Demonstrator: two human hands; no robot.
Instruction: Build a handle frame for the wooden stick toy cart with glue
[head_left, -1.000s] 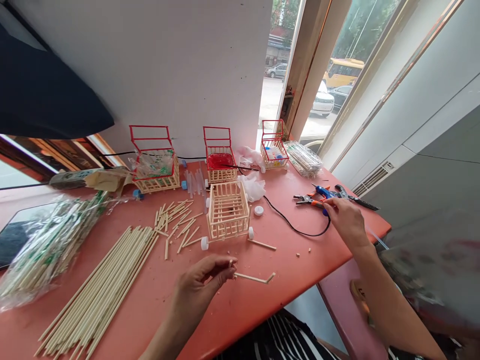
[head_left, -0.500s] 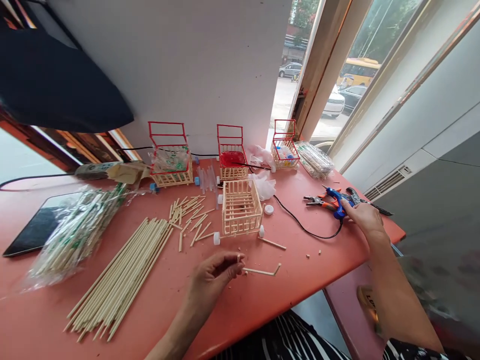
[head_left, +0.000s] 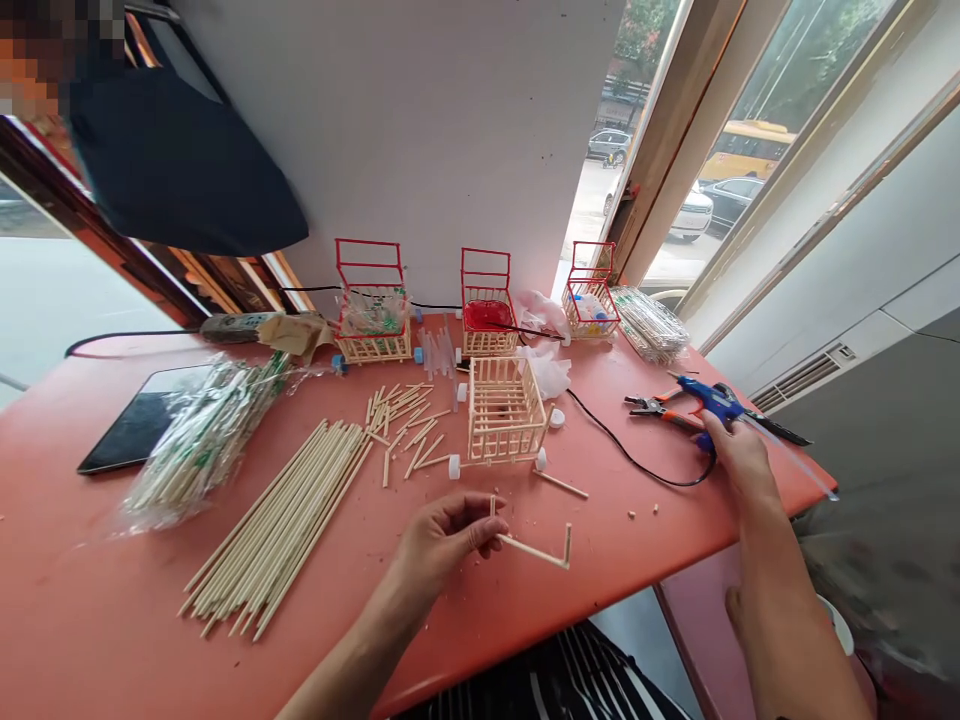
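My left hand (head_left: 461,535) pinches a small frame of thin wooden sticks (head_left: 534,551), a crosspiece with a short stick standing up at each end. My fingers hide part of its near end. My right hand (head_left: 741,462) is closed around a blue hot glue gun (head_left: 716,398), whose nozzle points left. A clear glue stick (head_left: 795,462) juts from its rear. Pliers with orange handles (head_left: 664,408) lie beside the gun. In front of my left hand stands a little wooden cart (head_left: 506,415) with white bottle-cap wheels.
Long sticks (head_left: 277,530) lie left, with short cut pieces (head_left: 405,420) behind. Bagged sticks (head_left: 210,430) overlap a dark tablet (head_left: 124,430). Three red-handled carts line the back, one (head_left: 373,325) at left. A black cord (head_left: 622,455) crosses the red table (head_left: 540,630). A person's dark-clothed part (head_left: 187,170) shows upper left.
My left hand has turned and lifted the stick frame, so its upright ends show more. The glue gun has tilted in my right hand, revealing its glue stick. The whole view has shifted slightly.
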